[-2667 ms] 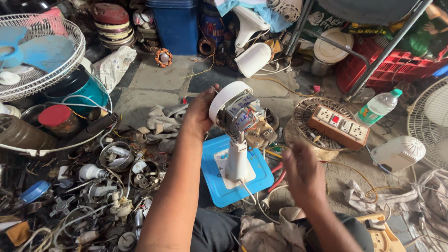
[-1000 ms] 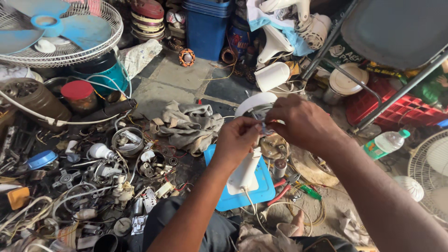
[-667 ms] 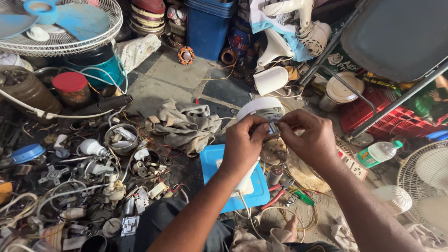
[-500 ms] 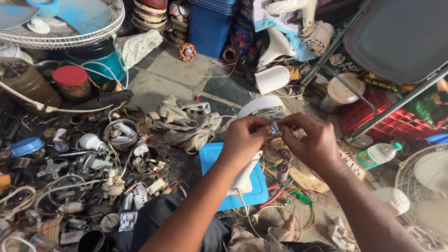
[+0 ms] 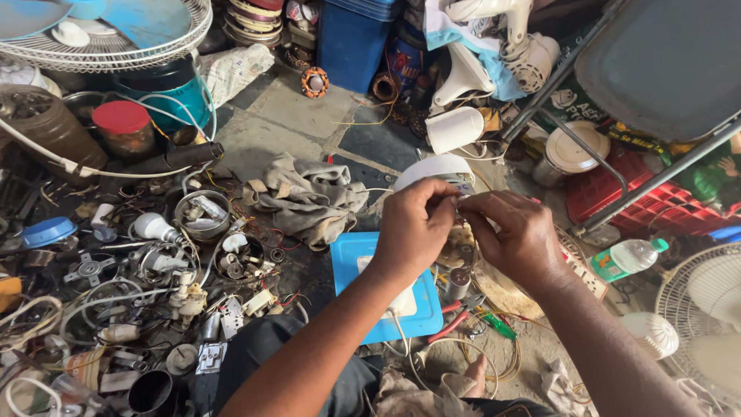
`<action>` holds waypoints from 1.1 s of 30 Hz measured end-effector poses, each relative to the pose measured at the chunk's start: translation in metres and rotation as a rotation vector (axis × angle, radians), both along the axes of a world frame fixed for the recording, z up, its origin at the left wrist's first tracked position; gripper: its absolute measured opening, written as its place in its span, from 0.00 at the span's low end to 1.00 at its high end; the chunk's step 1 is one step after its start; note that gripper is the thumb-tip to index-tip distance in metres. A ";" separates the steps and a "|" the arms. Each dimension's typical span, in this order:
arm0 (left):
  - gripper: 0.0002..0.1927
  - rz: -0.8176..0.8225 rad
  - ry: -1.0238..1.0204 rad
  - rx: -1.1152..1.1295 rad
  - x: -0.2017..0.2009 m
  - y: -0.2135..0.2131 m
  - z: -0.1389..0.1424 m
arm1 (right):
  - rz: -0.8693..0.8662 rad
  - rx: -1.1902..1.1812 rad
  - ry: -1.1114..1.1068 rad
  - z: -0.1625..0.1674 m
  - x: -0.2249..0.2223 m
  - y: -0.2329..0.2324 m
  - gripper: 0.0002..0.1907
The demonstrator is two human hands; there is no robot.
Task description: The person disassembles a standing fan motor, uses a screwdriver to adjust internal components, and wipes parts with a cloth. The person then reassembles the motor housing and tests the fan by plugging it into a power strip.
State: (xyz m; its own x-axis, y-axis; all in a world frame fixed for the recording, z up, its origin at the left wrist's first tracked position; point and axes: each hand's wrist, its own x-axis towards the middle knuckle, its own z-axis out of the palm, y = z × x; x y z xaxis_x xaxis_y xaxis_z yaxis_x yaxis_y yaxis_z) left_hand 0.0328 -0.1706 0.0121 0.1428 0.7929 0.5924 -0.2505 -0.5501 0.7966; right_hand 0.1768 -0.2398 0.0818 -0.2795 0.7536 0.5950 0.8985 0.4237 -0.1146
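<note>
I see my left hand (image 5: 413,232) and right hand (image 5: 513,235) pinching the upright fan motor (image 5: 444,174), its long axis rising from the blue base (image 5: 351,266).

I have only one view, from the camera worn on the person's head. It looks steeply down and a little forward at the floor (image 5: 293,127), from close above. Both forearms enter from the bottom edge, and the left hand (image 5: 413,232) and right hand (image 5: 513,235) meet near the centre.
</note>
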 end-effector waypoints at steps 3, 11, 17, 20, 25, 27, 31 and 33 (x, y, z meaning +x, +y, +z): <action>0.06 -0.265 -0.112 -0.493 0.003 0.005 0.000 | -0.008 0.010 -0.009 -0.004 0.000 0.000 0.08; 0.07 -0.180 0.028 -0.301 0.007 0.018 -0.006 | -0.027 0.057 0.081 -0.009 -0.007 0.002 0.10; 0.08 -0.043 0.258 -0.186 0.006 0.016 0.004 | 0.083 0.198 -0.268 -0.001 0.002 0.000 0.12; 0.09 -0.095 0.338 -0.242 0.006 0.016 0.011 | 0.097 0.199 -0.253 -0.002 0.006 0.000 0.13; 0.09 -0.196 0.348 -0.308 0.005 0.017 0.015 | 0.037 0.172 -0.009 -0.010 0.001 -0.002 0.11; 0.08 -0.216 0.328 -0.315 0.005 0.017 0.015 | -0.041 0.079 0.134 -0.011 -0.003 -0.003 0.08; 0.09 -0.322 0.301 -0.449 0.006 0.017 0.015 | -0.278 -0.092 0.303 -0.012 0.000 -0.001 0.06; 0.09 -0.362 0.276 -0.501 0.005 0.018 0.015 | -0.333 -0.172 0.264 -0.011 0.008 0.005 0.08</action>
State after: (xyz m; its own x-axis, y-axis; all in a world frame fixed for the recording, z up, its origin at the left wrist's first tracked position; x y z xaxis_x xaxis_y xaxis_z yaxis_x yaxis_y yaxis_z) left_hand 0.0380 -0.1523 0.0273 0.5440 0.8362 0.0696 -0.1005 -0.0174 0.9948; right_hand 0.1845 -0.2349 0.0704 0.1391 0.8705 0.4721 0.9130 0.0719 -0.4015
